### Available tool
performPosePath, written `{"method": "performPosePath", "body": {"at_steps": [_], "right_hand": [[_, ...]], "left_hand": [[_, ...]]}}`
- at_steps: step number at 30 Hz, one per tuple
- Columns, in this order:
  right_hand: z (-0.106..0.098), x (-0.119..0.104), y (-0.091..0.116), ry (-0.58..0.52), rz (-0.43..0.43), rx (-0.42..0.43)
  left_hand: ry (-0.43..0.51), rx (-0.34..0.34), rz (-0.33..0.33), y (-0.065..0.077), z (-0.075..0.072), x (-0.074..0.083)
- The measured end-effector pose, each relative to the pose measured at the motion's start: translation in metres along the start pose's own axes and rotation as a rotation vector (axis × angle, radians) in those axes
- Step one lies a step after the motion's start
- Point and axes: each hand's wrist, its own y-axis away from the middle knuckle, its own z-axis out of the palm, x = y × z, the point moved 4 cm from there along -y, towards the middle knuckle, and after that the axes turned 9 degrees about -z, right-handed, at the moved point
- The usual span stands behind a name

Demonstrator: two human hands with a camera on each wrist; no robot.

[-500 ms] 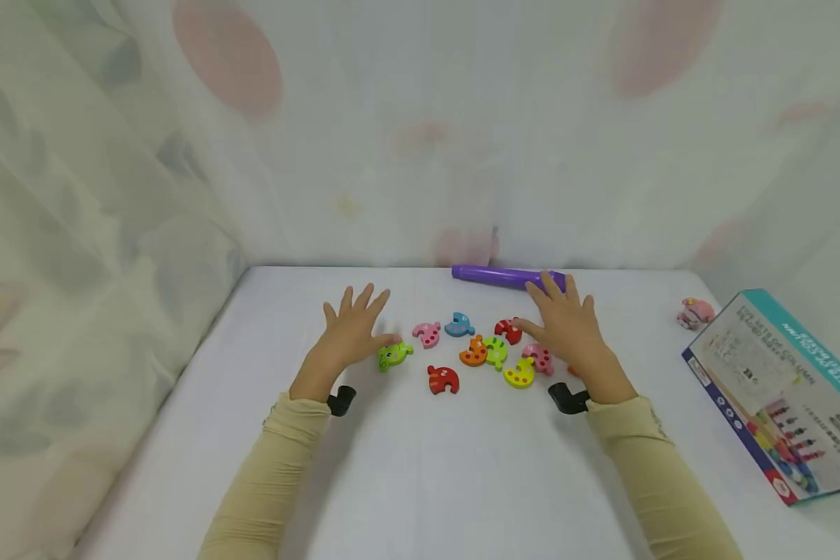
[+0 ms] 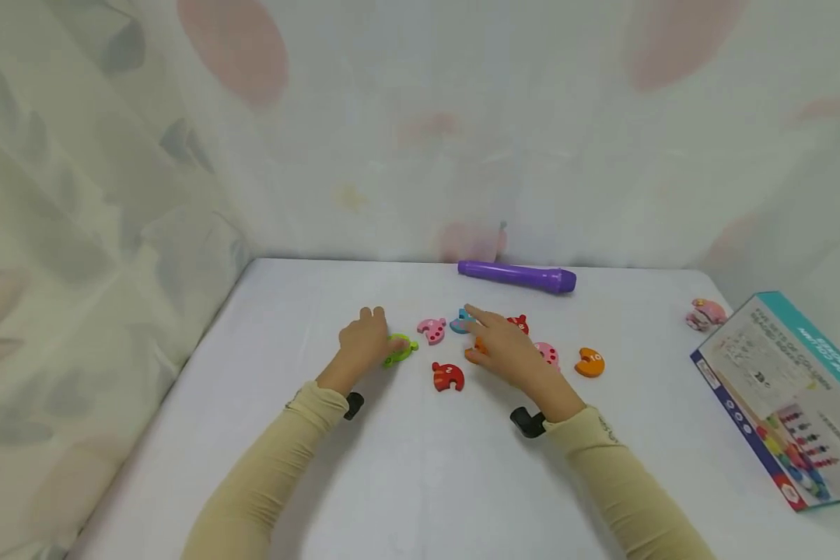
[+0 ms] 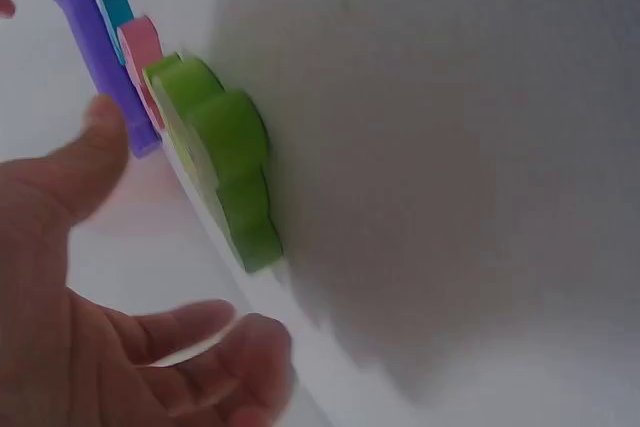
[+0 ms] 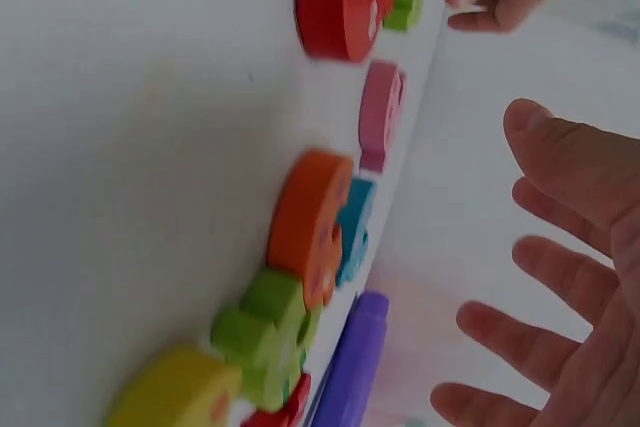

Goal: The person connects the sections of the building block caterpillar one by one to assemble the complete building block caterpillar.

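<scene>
Only in right wrist view: yellow piece [image 4: 175,392] beside green piece [image 4: 258,342]

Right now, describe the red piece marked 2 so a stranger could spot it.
On the white table, find the purple rod near the far edge. In the head view, look down from its left end to the red piece. It bears a white 2; the pink piece just beyond is dotted, and the other red piece lies farther back, rightward.

Red piece [image 2: 449,373]: "2"; orange piece [image 2: 593,363]: "10"; box [image 2: 756,377]: "COLUMN"
</scene>
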Motion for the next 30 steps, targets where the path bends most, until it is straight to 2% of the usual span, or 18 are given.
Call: {"method": "performPosePath", "body": {"at_steps": [3,6,10,14,20,26,30], "right_hand": [[0.01,-0.011,-0.004,0.011,-0.051,-0.044],[0.022,-0.02,-0.008,0.012,-0.109,-0.13],[0.035,-0.031,-0.01,-0.024,-0.172,-0.242],[0.043,-0.036,-0.008,0.008,-0.172,-0.305],[0.045,-0.038,-0.004,0.093,-0.108,-0.333],[0.045,-0.036,0.001,0.141,-0.064,-0.322],[0.047,-0.037,0.003,0.174,-0.033,-0.284]], "left_hand": [[0.026,-0.02,-0.045,0.001,0.002,0.0],[0.046,-0.053,-0.045,0.003,0.002,0.001],[0.101,-0.088,0.017,0.003,0.0,0.002],[0.186,-0.124,0.095,0.004,0.0,0.005],[0.242,-0.177,0.167,0.004,0.004,0.008],[0.301,-0.242,0.198,0.006,0.008,0.012],[0.353,-0.28,0.228,0.006,0.011,0.011]]}}
